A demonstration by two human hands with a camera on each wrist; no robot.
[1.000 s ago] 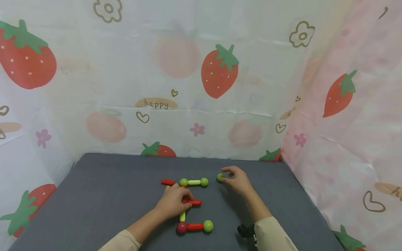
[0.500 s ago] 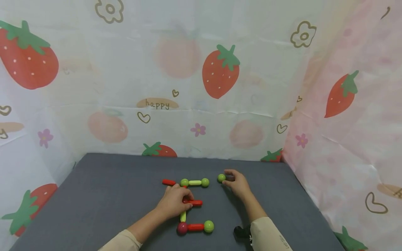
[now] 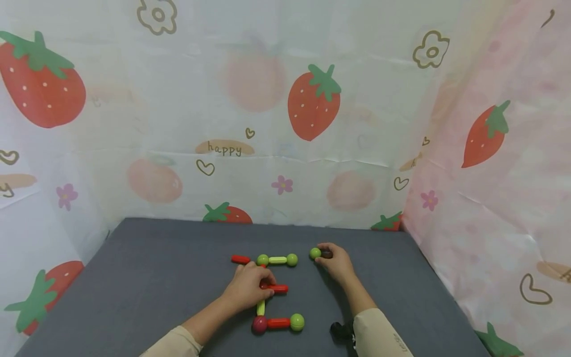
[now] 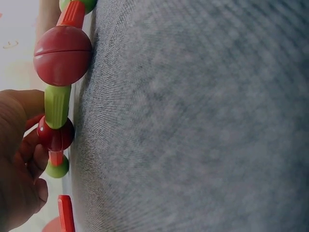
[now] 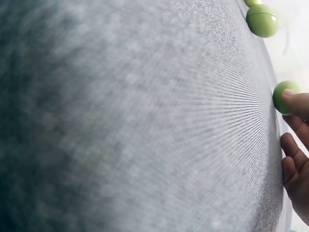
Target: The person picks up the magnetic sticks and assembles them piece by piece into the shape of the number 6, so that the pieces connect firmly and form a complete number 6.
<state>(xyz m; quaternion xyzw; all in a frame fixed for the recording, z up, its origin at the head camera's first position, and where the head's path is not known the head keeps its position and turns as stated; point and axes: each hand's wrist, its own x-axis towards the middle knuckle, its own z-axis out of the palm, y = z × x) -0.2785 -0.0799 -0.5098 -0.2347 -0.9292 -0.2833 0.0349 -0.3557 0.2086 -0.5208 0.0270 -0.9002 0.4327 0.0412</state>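
My left hand (image 3: 247, 286) pinches a dark red ball (image 4: 57, 134) in the middle of a joined stick-and-ball figure on the table. A red stick (image 3: 279, 288) juts right from under its fingers. A green stick (image 4: 57, 106) runs from the held ball to another dark red ball (image 3: 259, 325), which a red stick (image 3: 278, 323) joins to a green ball (image 3: 297, 322). At the figure's far end, a pale green stick (image 3: 277, 260) lies between two green balls. Farther right, my right hand (image 3: 338, 263) pinches a separate green ball (image 5: 286, 98) with thumb and finger.
Left of the figure's far end lies a red stick (image 3: 240, 259); whether it joins the figure is unclear. A black object (image 3: 341, 331) sits beside the right sleeve. Grey cloth covers the table (image 3: 169, 267), with a strawberry-print curtain (image 3: 250, 109) behind and at the sides.
The right hand has drawn slightly nearer and its raised forefinger has come down, while the green ball stays almost in place. The left hand keeps its hold. The head view has shifted slightly.
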